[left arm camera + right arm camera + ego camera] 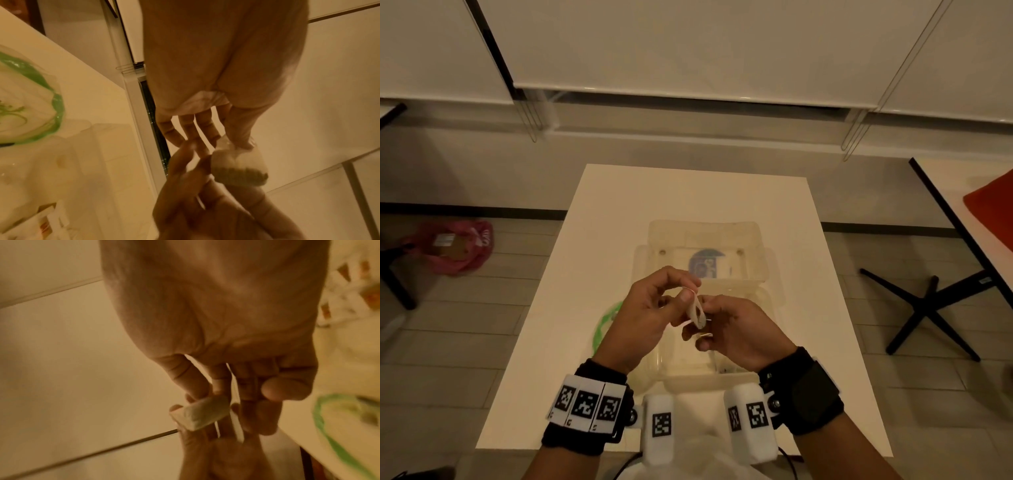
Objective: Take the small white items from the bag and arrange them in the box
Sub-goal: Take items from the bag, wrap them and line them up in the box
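head camera looks down; wrist cameras, close, share the hands (697, 317).

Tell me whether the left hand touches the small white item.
Touching: the head view shows the left hand pinching the small white item at its top.

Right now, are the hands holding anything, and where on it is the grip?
Yes: one small white item, above the clear box. The left hand pinches its upper end; the right hand pinches its lower part.

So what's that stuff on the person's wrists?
Both hands are bare. The left wrist wears a black band with white squares printed in black patterns. The right wrist has a black strap. White camera pods with the same patterns sit under each.
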